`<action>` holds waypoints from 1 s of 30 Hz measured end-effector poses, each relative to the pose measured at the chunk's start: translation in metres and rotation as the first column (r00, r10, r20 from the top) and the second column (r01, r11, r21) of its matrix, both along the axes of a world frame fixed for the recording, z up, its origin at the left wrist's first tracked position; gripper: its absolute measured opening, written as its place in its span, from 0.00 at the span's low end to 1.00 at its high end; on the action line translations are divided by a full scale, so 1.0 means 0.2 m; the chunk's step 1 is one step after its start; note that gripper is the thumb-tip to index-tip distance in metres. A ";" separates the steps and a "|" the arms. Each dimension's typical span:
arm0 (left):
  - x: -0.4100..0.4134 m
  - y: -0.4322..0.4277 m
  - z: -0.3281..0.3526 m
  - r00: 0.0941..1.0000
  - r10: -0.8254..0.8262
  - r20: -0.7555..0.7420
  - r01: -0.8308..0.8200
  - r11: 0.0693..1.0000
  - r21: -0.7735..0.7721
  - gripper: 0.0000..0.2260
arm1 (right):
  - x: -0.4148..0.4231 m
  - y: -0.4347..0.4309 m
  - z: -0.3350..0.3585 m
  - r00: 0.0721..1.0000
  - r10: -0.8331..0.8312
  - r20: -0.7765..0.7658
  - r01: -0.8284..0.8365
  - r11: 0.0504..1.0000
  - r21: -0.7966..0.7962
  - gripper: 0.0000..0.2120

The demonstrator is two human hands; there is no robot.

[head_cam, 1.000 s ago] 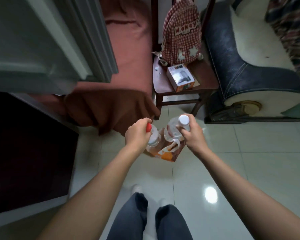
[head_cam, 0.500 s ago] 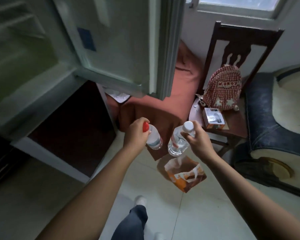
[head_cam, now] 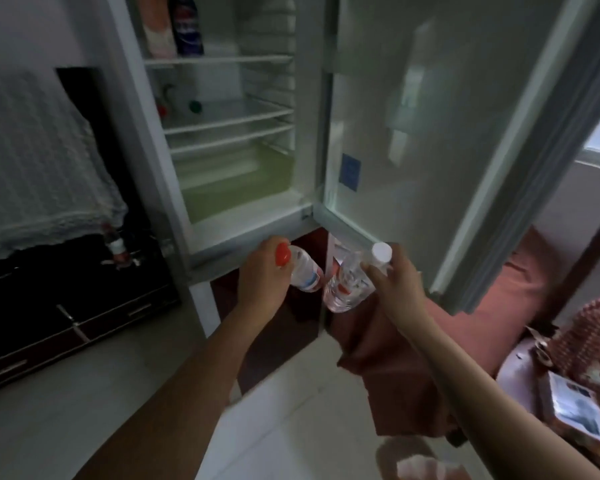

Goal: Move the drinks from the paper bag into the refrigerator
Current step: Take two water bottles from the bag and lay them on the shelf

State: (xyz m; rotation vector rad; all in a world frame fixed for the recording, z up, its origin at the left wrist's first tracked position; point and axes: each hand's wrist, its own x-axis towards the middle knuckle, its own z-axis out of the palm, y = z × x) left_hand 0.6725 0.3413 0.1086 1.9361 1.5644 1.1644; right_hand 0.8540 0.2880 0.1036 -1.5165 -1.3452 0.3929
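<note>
Hands apart: left hand [head_cam: 260, 278] clamps red-capped bottle [head_cam: 305, 271], right hand [head_cam: 395, 285] clamps white-capped bottle [head_cam: 347, 289], just below open refrigerator [head_cam: 243, 233] at 12 o'clock. Neither drink shelved yet.

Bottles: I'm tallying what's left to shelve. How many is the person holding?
2. A red-capped bottle in the left hand, a white-capped bottle in the right hand, both just below the open fridge. Blurred shelf bottles inside aren't counted.
</note>
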 end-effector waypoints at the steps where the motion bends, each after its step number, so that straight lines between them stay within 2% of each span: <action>1: -0.04 0.05 0.04 1.000 0.028 0.000 -0.028 0.999 0.020 0.07 | -0.04 0.07 0.04 1.000 0.029 -0.004 -0.029 0.999 0.014 0.10; 7: -0.22 0.38 0.22 0.981 0.168 0.099 -0.182 0.971 0.155 0.08 | -0.23 0.49 0.27 0.991 0.125 -0.046 -0.116 0.981 0.156 0.10; 12: -0.32 0.66 0.35 0.957 0.180 0.228 -0.240 0.932 0.271 0.08 | -0.32 0.80 0.41 0.984 0.172 -0.053 -0.148 0.941 0.305 0.10; 15: -0.36 0.79 0.42 0.957 0.161 0.241 -0.247 0.888 0.387 0.10 | -0.38 0.95 0.48 0.971 0.191 -0.143 -0.123 0.915 0.385 0.11; 20: -0.36 1.06 0.51 0.944 0.165 0.285 -0.293 0.817 0.497 0.13 | -0.43 1.24 0.56 0.964 0.183 -0.191 -0.082 0.895 0.439 0.09; 24: -0.34 1.31 0.55 0.933 0.184 0.308 -0.331 0.772 0.542 0.12 | -0.43 1.51 0.57 0.958 0.206 -0.197 -0.097 0.884 0.457 0.08; 30: -0.32 1.66 0.58 0.930 0.253 0.268 -0.356 0.804 0.476 0.11 | -0.43 1.93 0.57 0.932 0.274 -0.238 -0.128 0.861 0.492 0.09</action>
